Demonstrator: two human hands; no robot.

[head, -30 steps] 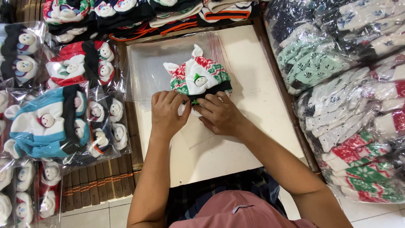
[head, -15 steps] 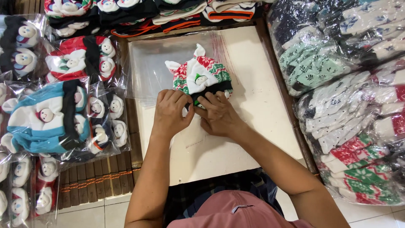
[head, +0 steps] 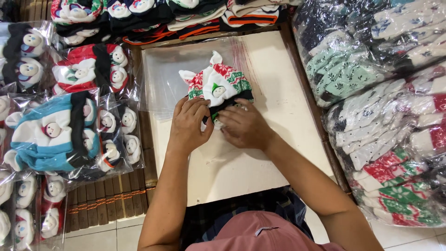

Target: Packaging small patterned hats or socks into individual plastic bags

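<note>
I see both hands low on a knit hat (head: 217, 83) that lies on the white surface (head: 278, 93), just ahead of my fingers. Left hand (head: 189, 124) is curled, fingers bent over the hat's dark lower edge on the left side; right hand (head: 244, 126) is curled too, fingertips pressing the same edge from the right. The hands nearly touch each other over the brim. I cannot tell if either actually pinches fabric or only presses it down, since the fingertips hide the brim.

The hat is white with red and green pattern, two pointed ears at the top, a small face in the middle. Its upper half rests on a clear plastic bag (head: 167, 79) that lies flat on the surface and reaches out to the left of the hat.

Around:
- left of the surface, bagged hats (head: 51, 130) in blue, red and black, stacked on a slatted mat (head: 107, 204)
- above the surface, a row of loose hats (head: 139, 14)
- right, bagged stacks (head: 385, 116) of green, white and red knitwear, close against the surface edge

Nothing lies between hands and hat. My pink cap (head: 255, 232) shows at the bottom edge, forearms run up from there to the hat.
</note>
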